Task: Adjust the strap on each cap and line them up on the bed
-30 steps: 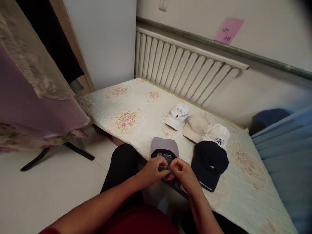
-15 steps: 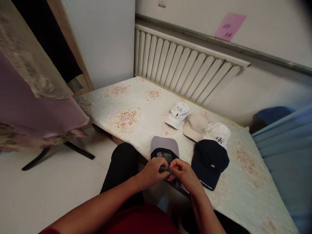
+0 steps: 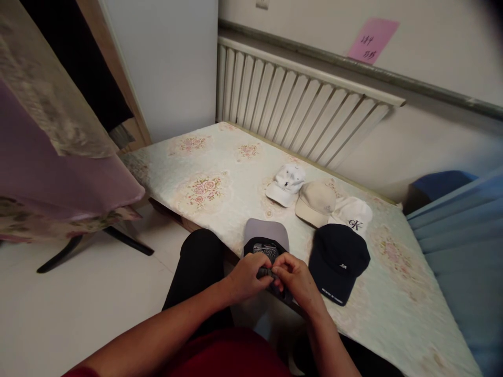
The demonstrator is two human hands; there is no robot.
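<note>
A grey cap point(image 3: 267, 229) lies upside down at the near edge of the bed, its brim pointing away from me and its dark lining showing. At its back, my left hand point(image 3: 251, 272) pinches the cap's dark strap between thumb and fingers. My right hand point(image 3: 293, 273) is closed on the same strap, its thumb and forefinger meeting close to the left hand. The fingers hide most of the strap and any buckle on it. Right of my hands rests a navy cap point(image 3: 338, 256) with small white lettering on its brim.
Beyond are a white cap point(image 3: 286, 183), a beige cap point(image 3: 315, 201) and a white CK cap point(image 3: 356, 212). They lie on a flowered bed cover point(image 3: 208, 162). A radiator point(image 3: 291, 99) lines the wall; a blue curtain point(image 3: 467, 256) hangs right, and a cloth-draped chair point(image 3: 90, 183) stands left.
Both hands stay at the back of the grey cap. Only the fingers of my right hand shift slightly at the strap.
</note>
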